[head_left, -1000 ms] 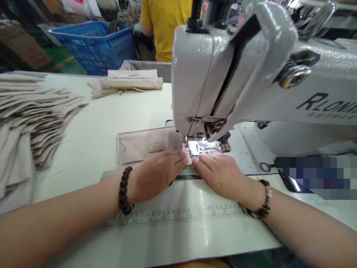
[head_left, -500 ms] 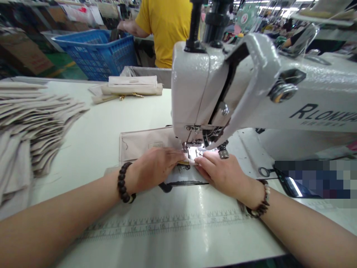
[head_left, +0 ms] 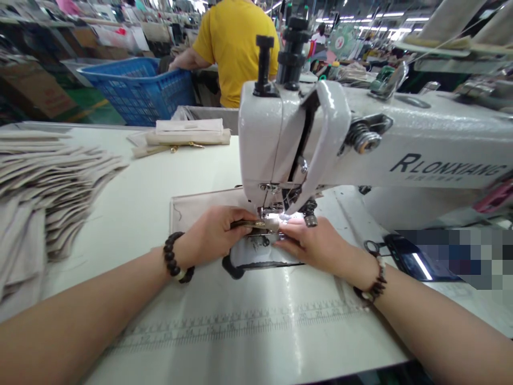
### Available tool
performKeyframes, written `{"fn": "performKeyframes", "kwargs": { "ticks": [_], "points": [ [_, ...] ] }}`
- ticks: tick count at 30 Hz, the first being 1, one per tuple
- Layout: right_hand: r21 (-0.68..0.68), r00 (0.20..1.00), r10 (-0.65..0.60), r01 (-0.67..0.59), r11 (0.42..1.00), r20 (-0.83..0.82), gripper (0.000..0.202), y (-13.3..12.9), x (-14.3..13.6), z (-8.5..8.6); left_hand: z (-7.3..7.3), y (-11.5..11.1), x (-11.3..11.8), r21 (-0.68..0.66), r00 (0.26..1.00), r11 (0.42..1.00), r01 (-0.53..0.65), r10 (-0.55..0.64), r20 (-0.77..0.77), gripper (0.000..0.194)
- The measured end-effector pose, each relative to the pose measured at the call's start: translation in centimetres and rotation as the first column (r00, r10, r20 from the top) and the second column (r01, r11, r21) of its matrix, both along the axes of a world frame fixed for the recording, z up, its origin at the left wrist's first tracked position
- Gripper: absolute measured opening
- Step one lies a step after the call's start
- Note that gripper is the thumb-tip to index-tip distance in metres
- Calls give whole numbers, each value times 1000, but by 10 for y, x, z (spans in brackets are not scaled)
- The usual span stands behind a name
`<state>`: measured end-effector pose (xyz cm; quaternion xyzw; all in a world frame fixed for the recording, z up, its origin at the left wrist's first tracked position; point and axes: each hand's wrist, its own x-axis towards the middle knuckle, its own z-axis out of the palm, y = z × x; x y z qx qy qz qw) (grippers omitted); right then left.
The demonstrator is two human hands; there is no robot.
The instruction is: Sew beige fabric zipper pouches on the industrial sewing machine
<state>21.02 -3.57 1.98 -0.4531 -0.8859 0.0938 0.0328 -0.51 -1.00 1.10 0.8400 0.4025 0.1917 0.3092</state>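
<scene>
This is a garment or bag sewing factory: an industrial sewing machine [head_left: 320,149] stands on a long desk [head_left: 152,198], cut fabric pieces [head_left: 44,182] lie stacked high, and another person [head_left: 236,48] works beside a blue plastic crate [head_left: 136,88].

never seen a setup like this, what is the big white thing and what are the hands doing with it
The picture comes from a camera worn on the person's head, looking down at their own hands. The big white thing is an industrial sewing machine on a pale work table. The left hand and right hand press a beige fabric piece with a gold zipper flat, right under the machine's lit needle area. A pile of similar fabric pieces lies at the left, a few more pieces farther back. Behind are a blue basket and another person in a yellow shirt.
</scene>
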Motion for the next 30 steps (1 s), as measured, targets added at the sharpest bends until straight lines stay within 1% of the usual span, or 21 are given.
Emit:
{"fn": "performKeyframes", "kwargs": {
  "ticks": [1,2,3,4,5,6,7,8,9,10,11,12,13,14,15,17,20,23,26,30],
  "points": [
    [-83,997,42,-46,995,-59,28,3,3,4,-1,0,0,-22,1000,1000,-11,11,18,24],
    [-168,988,96,-116,979,-118,31,7,8,9,-1,0,0,-26,999,999,-21,21,27,24],
    [-247,974,157,-194,949,-163,35,9,13,14,-2,-1,0,-1,1000,1000,-19,19,21,23],
    [-314,959,215,-264,912,-183,39,10,19,19,-2,-3,1,52,1000,999,3,-2,-7,23],
    [-360,947,266,-315,878,-181,43,10,24,23,-2,-5,1,130,998,990,48,-40,-57,23],
    [-378,940,299,-340,861,-166,45,8,28,26,-1,-8,2,217,987,969,118,-91,-130,24],
    [-363,942,302,-336,869,-149,45,4,31,28,0,-12,3,298,965,933,204,-140,-222,26],
    [-301,950,276,-308,903,-145,44,-1,31,28,1,-15,3,357,932,888,289,-175,-317,27],
    [-193,960,233,-261,946,-157,40,-6,29,27,2,-19,4,396,894,845,360,-190,-407,29],
    [-54,967,185,-197,979,-174,36,-12,26,23,2,-21,4,419,858,811,408,-183,-480,31],
    [91,972,145,-130,987,-183,31,-17,21,18,3,-23,5,432,827,788,439,-167,-536,32],
    [193,980,126,-95,977,-156,29,-21,15,13,2,-25,5,438,802,771,462,-153,-577,33],
    [246,987,120,-91,965,-104,29,-23,10,7,2,-25,5,445,785,757,478,-142,-602,34],
    [256,992,121,-107,961,-40,30,-24,5,2,1,-25,5,449,774,746,492,-139,-618,34],
    [235,992,124,-126,964,21,30,-24,1,-3,0,-24,5,452,769,738,501,-140,-624,35],
    [183,990,112,-125,975,81,29,-21,-4,-8,-2,-21,5,445,769,739,505,-151,-622,35],
    [126,995,54,-65,990,89,29,-15,-6,-9,-2,-16,4,403,782,779,481,-173,-599,35],
    [60,993,8,-15,998,122,32,-13,-6,-7,2,-11,5,360,788,816,452,-176,-590,34],
    [35,988,-18,12,999,153,36,-13,-6,-7,4,-7,7,327,785,837,440,-181,-593,31],
    [16,985,-18,16,1000,169,39,-12,-7,-6,4,-5,7,302,790,853,426,-188,-583,32]
  ]
}}
